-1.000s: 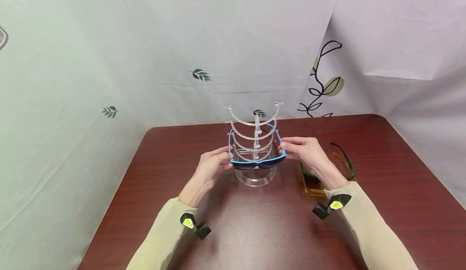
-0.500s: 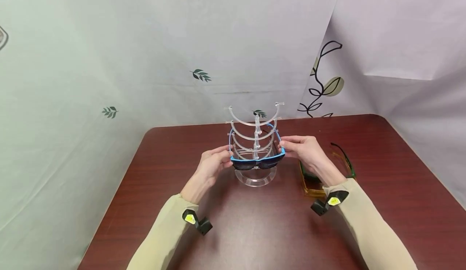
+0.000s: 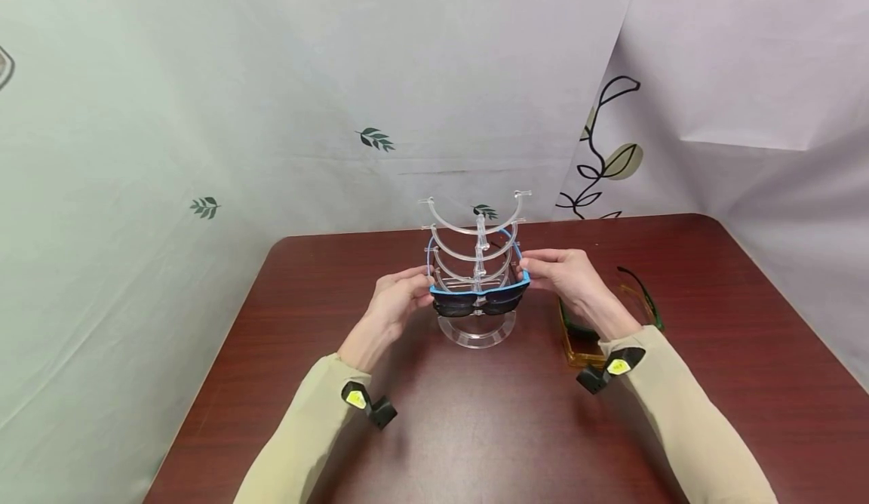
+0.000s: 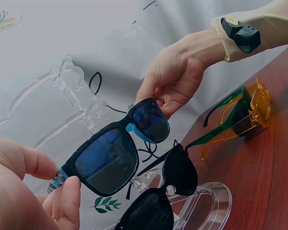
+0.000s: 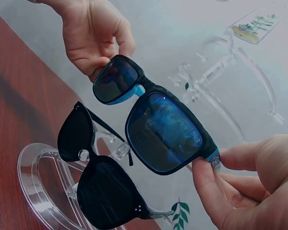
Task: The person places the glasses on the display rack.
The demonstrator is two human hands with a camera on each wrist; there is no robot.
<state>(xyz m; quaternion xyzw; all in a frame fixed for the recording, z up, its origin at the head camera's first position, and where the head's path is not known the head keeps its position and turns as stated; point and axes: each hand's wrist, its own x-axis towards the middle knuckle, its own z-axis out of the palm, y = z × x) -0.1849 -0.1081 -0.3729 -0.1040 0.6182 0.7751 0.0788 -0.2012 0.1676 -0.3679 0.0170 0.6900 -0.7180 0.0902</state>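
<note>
Between my hands is a pair of black and blue sunglasses (image 5: 165,132) with dark bluish lenses. My left hand (image 3: 392,304) pinches it near the hinge of one temple, and my right hand (image 3: 570,284) pinches the opposite side. The sunglasses are around a clear tiered eyewear stand (image 3: 477,332), temples pointing toward the back. Just below them, a pair of black sunglasses (image 5: 110,191) sits on the stand's low tier. Whether the blue pair touches its tier is hard to tell.
Right of the stand, green-framed glasses (image 4: 225,122) and yellow-orange glasses (image 4: 261,103) lie together on the reddish-brown table (image 3: 475,428). Patterned white cloth (image 3: 285,112) hangs behind the table. Bare upper tiers (image 3: 475,228) of the stand rise above the held sunglasses.
Both hands have raised the front of the blue sunglasses slightly, and more of the black pair shows beneath. The grip on both sides stays the same.
</note>
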